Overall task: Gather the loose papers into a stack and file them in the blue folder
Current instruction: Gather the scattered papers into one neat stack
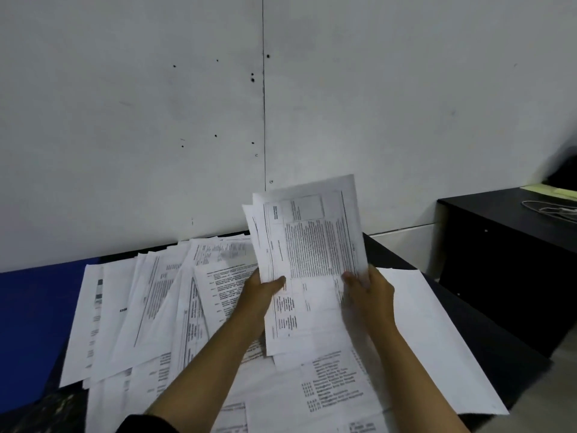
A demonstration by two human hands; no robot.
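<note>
Dark table strewn with loose papers; blue folder lies at left edge. Small stack held upright above. Left hand, right hand pinch its lower sides. Step: gathering, squaring. Next, likely: add remaining sheets.

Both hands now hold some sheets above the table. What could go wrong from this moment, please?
1. The held sheets are uneven, with edges fanned out behind. The left hand and right hand pinch only the sides, so a sheet may slip out.
2. Many loose papers overlap on the table, and some reach its near edge; gathering quickly could push them off.
3. The blue folder lies partly under the papers at the left, so pulling it out may scatter them.
</note>
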